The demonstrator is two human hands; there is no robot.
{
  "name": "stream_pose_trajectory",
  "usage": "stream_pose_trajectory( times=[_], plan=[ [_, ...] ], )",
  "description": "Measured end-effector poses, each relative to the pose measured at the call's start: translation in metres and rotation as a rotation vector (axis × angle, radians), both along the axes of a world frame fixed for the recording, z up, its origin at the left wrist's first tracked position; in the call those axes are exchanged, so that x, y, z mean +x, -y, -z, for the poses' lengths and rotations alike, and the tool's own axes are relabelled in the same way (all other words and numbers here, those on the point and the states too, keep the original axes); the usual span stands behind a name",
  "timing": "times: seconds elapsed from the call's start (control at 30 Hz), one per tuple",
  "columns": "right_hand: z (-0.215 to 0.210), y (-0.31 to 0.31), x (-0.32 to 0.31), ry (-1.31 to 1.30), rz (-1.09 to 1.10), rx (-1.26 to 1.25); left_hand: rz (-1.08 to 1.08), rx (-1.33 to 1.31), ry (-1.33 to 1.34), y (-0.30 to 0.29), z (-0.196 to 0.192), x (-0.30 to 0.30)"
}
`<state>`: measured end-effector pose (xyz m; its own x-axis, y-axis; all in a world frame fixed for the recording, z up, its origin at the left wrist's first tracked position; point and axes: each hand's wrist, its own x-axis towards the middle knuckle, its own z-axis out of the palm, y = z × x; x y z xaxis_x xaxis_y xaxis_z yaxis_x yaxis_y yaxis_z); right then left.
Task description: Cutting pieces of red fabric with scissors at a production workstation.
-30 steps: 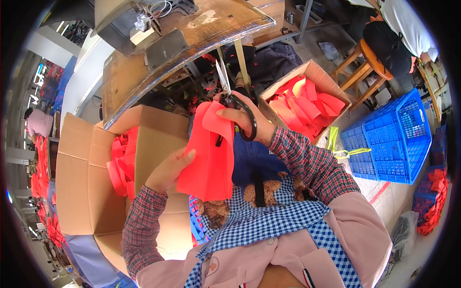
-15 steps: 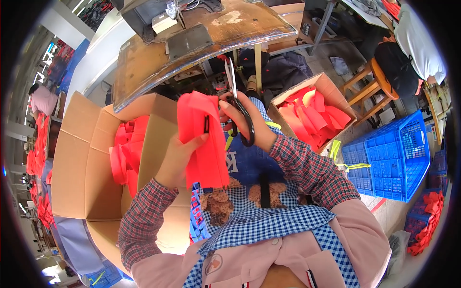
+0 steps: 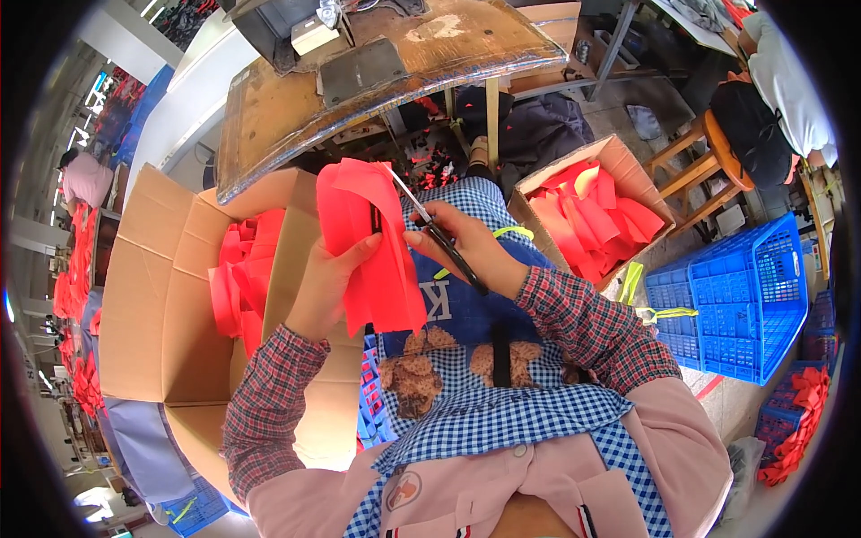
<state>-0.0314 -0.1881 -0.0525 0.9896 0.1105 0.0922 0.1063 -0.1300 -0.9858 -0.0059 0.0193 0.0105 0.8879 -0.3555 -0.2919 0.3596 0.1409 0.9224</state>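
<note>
In front of my body, my left hand [image 3: 330,278] is closed on a folded red fabric piece [image 3: 359,215], with the thumb across its near face. A short black strip [image 3: 376,218] shows on the fabric just above that thumb. My right hand [image 3: 471,242] grips a pair of scissors [image 3: 446,240] by its black handles. The metal blades point up and to the left, and their tips touch or overlap the upper right edge of the fabric. I cannot tell whether the blades have fabric between them.
At left, an open cardboard box [image 3: 134,305] holds red fabric pieces [image 3: 247,269]. A smaller box [image 3: 665,215] at right holds more. Blue crates [image 3: 726,296] and a wooden stool [image 3: 722,152] stand farther right. A worn table [image 3: 269,117] lies ahead. Other people work at both sides.
The scissors have tilted from upright toward the left, and their blades have come to the fabric's upper edge. The fabric has shifted slightly left and up.
</note>
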Motion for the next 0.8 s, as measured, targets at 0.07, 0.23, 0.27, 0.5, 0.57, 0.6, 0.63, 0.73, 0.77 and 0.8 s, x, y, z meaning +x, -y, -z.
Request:
stream_pose_trajectory(
  times=[0.07, 0.23, 0.27, 0.5, 0.57, 0.6, 0.63, 0.73, 0.77, 0.8],
  plan=[
    [0.001, -0.001, 0.001, -0.002, 0.000, 0.016, 0.005, -0.001, -0.010, 0.001, 0.000, -0.001],
    [0.004, -0.003, 0.005, 0.007, -0.007, 0.056, 0.029, -0.008, -0.029, 0.002, 0.002, -0.003],
    [0.005, -0.003, 0.005, -0.002, -0.008, 0.081, 0.037, -0.010, -0.033, 0.002, 0.001, -0.003],
    [0.003, -0.003, 0.004, -0.028, -0.014, 0.141, 0.050, -0.002, -0.041, 0.001, 0.001, -0.003],
    [0.005, -0.002, 0.004, -0.008, -0.013, 0.135, 0.050, 0.009, -0.034, 0.002, 0.001, -0.003],
    [0.004, -0.001, 0.004, 0.012, -0.015, 0.129, 0.048, 0.020, -0.026, 0.002, 0.001, -0.002],
    [0.002, 0.000, 0.003, 0.011, -0.015, 0.128, 0.048, 0.019, -0.027, 0.001, 0.000, -0.002],
    [-0.006, 0.004, 0.000, -0.049, -0.028, 0.104, 0.071, 0.071, -0.001, -0.004, -0.005, 0.001],
    [-0.008, 0.005, -0.001, -0.095, -0.048, 0.068, 0.064, 0.086, 0.003, -0.005, -0.006, 0.002],
    [-0.009, 0.006, -0.001, -0.140, -0.064, 0.034, 0.061, 0.103, 0.009, -0.004, -0.007, 0.003]
  ],
)
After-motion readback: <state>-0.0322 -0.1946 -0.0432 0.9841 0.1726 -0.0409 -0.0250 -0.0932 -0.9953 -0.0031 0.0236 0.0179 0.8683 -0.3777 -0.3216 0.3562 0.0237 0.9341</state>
